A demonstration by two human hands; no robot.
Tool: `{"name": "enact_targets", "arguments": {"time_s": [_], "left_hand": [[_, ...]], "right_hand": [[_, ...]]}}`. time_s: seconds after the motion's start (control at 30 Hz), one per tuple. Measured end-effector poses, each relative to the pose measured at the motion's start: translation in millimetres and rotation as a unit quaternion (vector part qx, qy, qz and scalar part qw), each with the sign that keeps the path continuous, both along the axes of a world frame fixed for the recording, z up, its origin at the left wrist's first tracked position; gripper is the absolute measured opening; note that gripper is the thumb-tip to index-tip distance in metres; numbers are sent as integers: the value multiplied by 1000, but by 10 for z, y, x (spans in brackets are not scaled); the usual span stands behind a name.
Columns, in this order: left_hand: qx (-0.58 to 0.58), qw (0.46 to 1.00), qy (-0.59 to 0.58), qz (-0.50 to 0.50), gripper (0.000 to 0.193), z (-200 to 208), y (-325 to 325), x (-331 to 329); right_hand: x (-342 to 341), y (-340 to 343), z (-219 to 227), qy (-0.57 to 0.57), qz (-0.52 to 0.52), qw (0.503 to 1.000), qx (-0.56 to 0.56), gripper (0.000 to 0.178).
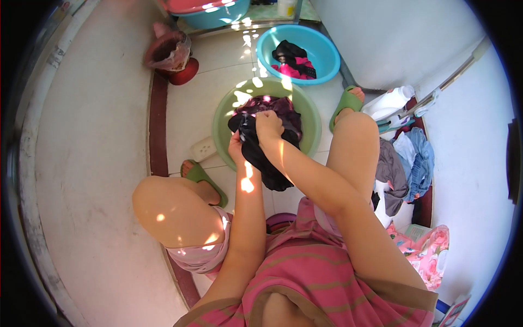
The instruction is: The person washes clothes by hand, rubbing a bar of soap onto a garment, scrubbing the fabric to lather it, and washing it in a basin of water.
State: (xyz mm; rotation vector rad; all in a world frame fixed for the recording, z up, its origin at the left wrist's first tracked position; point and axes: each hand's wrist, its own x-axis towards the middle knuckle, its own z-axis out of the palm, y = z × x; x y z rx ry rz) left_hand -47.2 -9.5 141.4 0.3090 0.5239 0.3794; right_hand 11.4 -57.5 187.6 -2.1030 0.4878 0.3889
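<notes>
Over the near part of a green basin (220, 128), a black garment (261, 163) is bunched between my hands, its lower end hanging across the basin's rim. My left hand (236, 147) is closed on the garment's left edge, its fingers partly hidden by the cloth. Just to the right and a little farther off, my right hand (269, 125) is curled in a fist on the same cloth. Dark purple wet clothing (286, 111) lies in the basin behind my hands.
Beyond stands a blue basin (327, 57) with black and pink clothes. A red bin (166, 52) is at the far left, a white power strip (204, 149) beside the green basin. On the right are a white bottle (389, 102), piled clothes (400, 169) and a pink floral bag (430, 250).
</notes>
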Motion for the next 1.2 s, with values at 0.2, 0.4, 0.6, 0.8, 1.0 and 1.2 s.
{"name": "enact_targets", "arguments": {"time_s": [0.2,0.4,0.6,0.8,1.0,1.2], "left_hand": [[-24,999,-36,27,25,-631,714,-269],[228,970,53,57,22,214,20,-43],[274,961,39,15,21,531,147,-121],[601,796,-67,13,26,733,349,-89],[-23,992,27,-122,30,-154,202,-44],[355,917,-116,-140,28,156,-59,-60]], "right_hand": [[-781,293,-190,365,6,873,323,58],[-701,-238,-387,375,24,680,630,28],[-298,-342,-336,300,3,785,542,19],[-102,-614,382,54,108,815,567,22],[-134,-704,49,28,-35,841,539,30],[-72,-933,176,-41,-17,909,415,27]]}}
